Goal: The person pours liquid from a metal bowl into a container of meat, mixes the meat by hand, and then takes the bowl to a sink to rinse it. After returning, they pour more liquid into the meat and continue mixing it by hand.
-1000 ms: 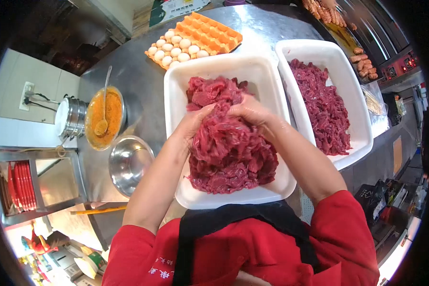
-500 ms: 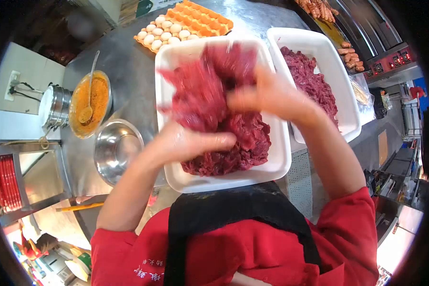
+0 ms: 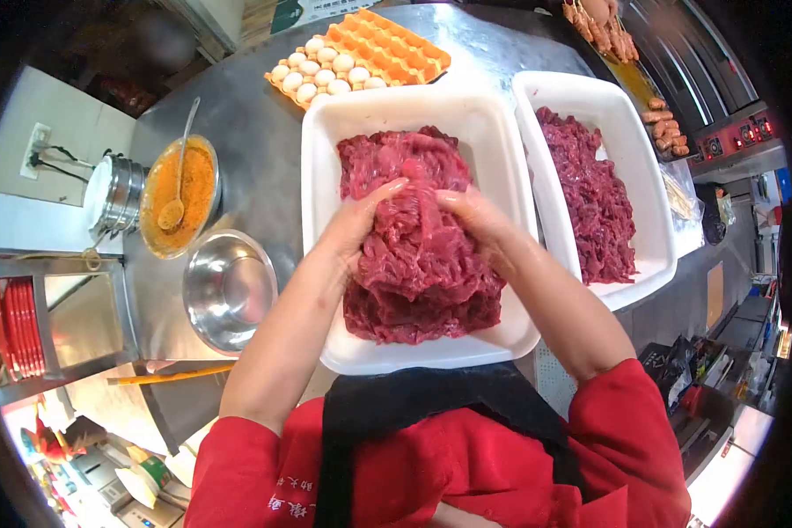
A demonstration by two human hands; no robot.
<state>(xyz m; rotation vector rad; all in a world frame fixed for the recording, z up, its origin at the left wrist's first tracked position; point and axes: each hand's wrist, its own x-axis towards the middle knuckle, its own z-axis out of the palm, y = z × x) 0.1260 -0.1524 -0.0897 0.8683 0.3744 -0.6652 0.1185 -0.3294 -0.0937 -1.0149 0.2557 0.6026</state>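
A heap of sliced raw red meat [image 3: 422, 264] fills the middle of a white plastic tub [image 3: 330, 132] right in front of me. My left hand [image 3: 356, 224] is curled around the heap's left side, its thumb on top and its other fingers mostly hidden. On the opposite side my right hand [image 3: 484, 224] grips the same meat, thumb lying over it and fingertips sunk out of sight. Between the two thumbs the strips are squeezed up into a mound. Beside this tub, a second white tub [image 3: 656, 238] holds more sliced meat [image 3: 590, 198].
An orange egg tray [image 3: 396, 48], partly filled with eggs [image 3: 321, 66], lies behind the tub. To the left are an empty steel bowl [image 3: 229, 290] and a bowl of orange seasoning [image 3: 194, 172] with a ladle [image 3: 181, 167]. Skewers and sausages [image 3: 664, 128] sit at the upper right.
Both hands were blurred, lifting and turning meat above the tub. Now they are lower, on either side of the gathered heap, with the thumbs on top.
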